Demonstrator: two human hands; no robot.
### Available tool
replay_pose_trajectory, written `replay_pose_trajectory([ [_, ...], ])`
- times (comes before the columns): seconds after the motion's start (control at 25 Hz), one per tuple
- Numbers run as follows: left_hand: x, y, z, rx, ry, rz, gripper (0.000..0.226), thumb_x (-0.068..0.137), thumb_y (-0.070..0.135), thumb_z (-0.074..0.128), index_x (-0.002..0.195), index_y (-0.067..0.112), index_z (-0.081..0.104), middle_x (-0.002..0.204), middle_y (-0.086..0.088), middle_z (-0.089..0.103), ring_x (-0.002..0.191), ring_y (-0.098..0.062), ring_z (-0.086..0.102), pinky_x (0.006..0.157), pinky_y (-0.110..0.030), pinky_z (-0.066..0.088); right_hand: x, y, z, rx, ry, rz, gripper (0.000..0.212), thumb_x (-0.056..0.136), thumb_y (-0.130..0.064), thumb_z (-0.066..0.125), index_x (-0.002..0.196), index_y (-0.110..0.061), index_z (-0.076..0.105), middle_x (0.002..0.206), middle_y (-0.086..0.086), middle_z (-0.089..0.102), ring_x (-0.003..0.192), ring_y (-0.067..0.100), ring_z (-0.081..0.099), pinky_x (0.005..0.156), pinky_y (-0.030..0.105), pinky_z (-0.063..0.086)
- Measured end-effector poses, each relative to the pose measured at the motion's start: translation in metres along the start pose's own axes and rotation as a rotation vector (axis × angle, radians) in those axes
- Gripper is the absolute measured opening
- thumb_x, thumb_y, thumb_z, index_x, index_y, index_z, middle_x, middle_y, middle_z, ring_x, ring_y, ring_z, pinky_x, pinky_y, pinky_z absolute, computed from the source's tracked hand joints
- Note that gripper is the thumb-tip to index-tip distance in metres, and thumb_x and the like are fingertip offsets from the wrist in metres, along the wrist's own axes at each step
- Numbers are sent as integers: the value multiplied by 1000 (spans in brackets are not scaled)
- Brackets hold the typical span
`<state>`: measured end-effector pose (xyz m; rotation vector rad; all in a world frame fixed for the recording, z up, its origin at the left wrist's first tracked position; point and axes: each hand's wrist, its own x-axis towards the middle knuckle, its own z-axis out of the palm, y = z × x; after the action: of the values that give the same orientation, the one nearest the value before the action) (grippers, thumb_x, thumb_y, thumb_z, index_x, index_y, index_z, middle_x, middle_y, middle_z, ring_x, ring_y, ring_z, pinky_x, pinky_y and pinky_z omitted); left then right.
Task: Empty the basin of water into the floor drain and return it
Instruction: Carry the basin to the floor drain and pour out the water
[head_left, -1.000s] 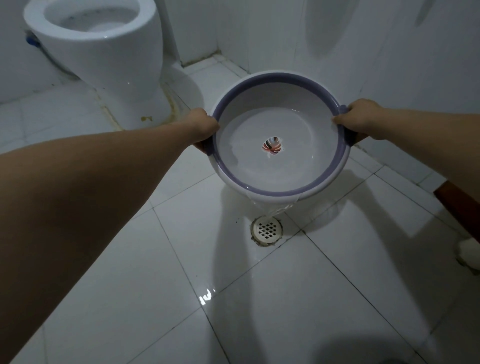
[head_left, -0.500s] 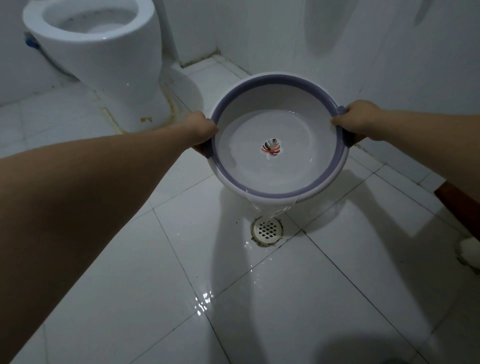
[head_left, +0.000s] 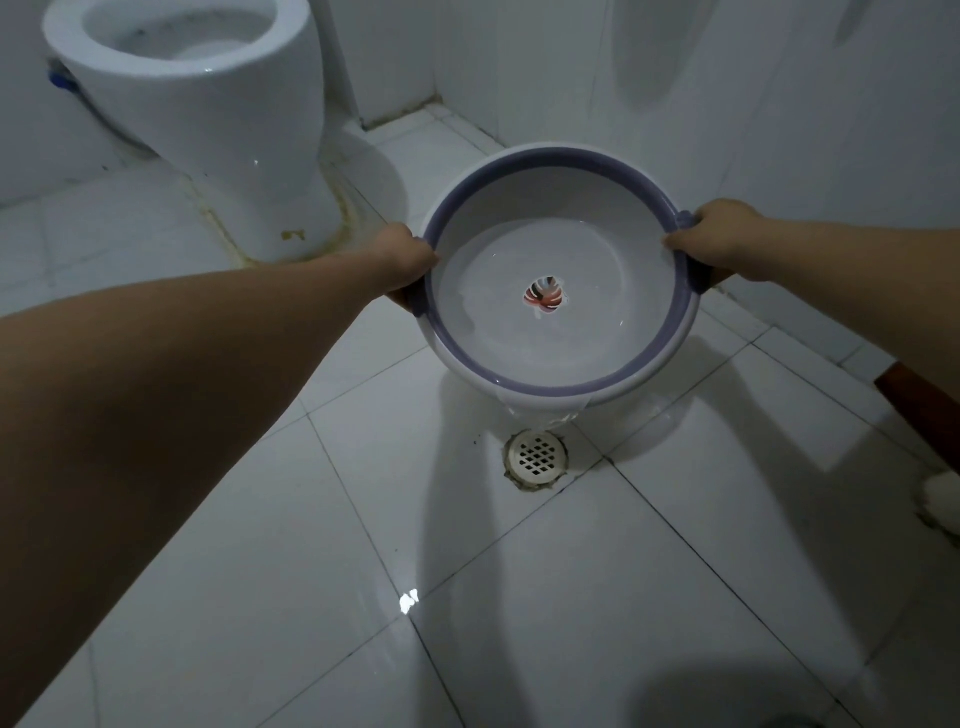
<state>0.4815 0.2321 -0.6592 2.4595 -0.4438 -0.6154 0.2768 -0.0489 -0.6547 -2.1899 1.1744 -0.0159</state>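
A round white basin (head_left: 558, 387) with a purple rim and a small leaf picture on its bottom hangs tilted toward me above the tiled floor. My left hand (head_left: 402, 260) grips its left handle and my right hand (head_left: 714, 241) grips its right handle. Water lies in the near half of the basin. A thin sheet of water spills over the near rim and falls onto the round white floor drain (head_left: 536, 457) just below it.
A white toilet (head_left: 208, 114) stands at the back left. White tiled walls close the back and right side. A brown wooden edge (head_left: 919, 402) and a white fuzzy object (head_left: 943, 493) sit at the far right. Wet tiles shine near me.
The basin has stayed over the drain with both hands on it, and water keeps spilling. The wet sheen on the floor tiles near me has spread a little.
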Motion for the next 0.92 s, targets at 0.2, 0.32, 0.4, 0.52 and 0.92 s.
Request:
replay_pose_trajectory([
  [0.2,-2,0,0,3,-12,15,37,96,25,55,123,-1,55,78,-10,63,57,-21,65,28,-21,45,-1,1,0,-13,0,6,40,92,-28,59,118,2,56,73,11,57,60,26,59,46,29,44],
  [0.32,-4,2,1,8,-20,18,38,97,25,54,125,-1,54,79,-10,62,58,-21,65,29,-23,46,-1,1,0,-24,1,6,39,92,-29,59,116,2,57,73,12,58,60,26,59,49,30,45],
  [0.4,-5,3,1,15,-19,18,38,97,24,55,126,-1,54,78,-9,61,58,-21,64,29,-22,46,-1,1,0,-32,8,0,38,92,-27,58,115,3,58,79,15,60,61,27,60,56,34,49],
  [0.52,-5,4,1,14,-22,21,39,97,24,54,127,-1,53,76,-8,60,56,-20,62,27,-20,45,-2,0,0,-31,8,-2,38,92,-26,58,116,2,57,82,16,61,60,27,60,57,35,49],
  [0.92,-3,0,1,7,-33,-3,35,96,24,55,122,0,54,77,-10,63,56,-23,67,36,-28,54,-4,-1,2,-64,-3,-4,40,93,-28,57,118,3,57,90,19,62,63,29,60,61,36,49],
])
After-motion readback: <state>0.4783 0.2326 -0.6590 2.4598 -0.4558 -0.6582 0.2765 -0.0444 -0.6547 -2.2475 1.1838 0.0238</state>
